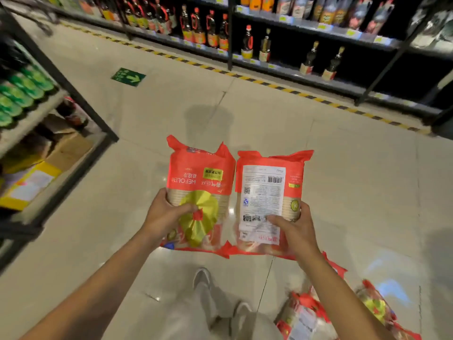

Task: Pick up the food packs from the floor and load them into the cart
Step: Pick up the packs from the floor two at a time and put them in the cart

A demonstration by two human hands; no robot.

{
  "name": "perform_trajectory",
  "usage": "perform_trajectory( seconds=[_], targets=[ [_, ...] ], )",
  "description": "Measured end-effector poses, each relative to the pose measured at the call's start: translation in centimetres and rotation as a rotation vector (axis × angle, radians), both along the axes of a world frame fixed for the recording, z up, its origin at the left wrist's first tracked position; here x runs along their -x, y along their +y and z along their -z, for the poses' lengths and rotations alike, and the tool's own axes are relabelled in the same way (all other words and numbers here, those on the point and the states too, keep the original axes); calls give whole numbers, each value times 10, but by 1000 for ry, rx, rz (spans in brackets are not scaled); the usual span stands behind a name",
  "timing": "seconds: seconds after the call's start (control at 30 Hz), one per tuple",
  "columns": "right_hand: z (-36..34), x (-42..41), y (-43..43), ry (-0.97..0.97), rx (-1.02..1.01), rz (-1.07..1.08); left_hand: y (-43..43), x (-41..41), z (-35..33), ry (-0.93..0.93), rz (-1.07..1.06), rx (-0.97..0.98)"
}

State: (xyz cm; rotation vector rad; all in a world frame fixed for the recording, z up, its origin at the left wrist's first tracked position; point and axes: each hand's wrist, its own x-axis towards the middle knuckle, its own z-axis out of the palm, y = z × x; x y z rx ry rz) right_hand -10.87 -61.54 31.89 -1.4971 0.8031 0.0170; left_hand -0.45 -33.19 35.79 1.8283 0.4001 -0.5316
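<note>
I hold two red food packs side by side above the floor. My left hand [164, 217] grips the left pack [201, 177], whose front shows a yellow-green fan picture and white lettering. My right hand [293, 229] grips the right pack [267, 190], whose back shows a white label with barcode. More red packs [318, 312] lie on the floor at the lower right, partly hidden by my right forearm. No cart is in view.
A shelf rack [81, 99] with green cans and cardboard boxes stands at the left. Shelves of bottles [247, 42] run along the far side behind a yellow-black floor stripe [269, 84]. A green arrow sign [128, 76] is on the tiled floor. My feet are below.
</note>
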Motion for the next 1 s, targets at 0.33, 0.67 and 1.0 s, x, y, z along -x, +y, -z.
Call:
perform_trajectory(
  seconds=[0.33, 0.67, 1.0],
  targets=[
    [-199, 34, 234, -228, -222, -605, 242, 208, -233, -276, -583, -161],
    [-221, 203, 546, -220, -321, -1117, 470, 520, -264, -367, -1083, -214],
    [-232, 375, 813, -276, -283, -1395, 682, 743, -259, -381, -1432, -142]
  ],
)
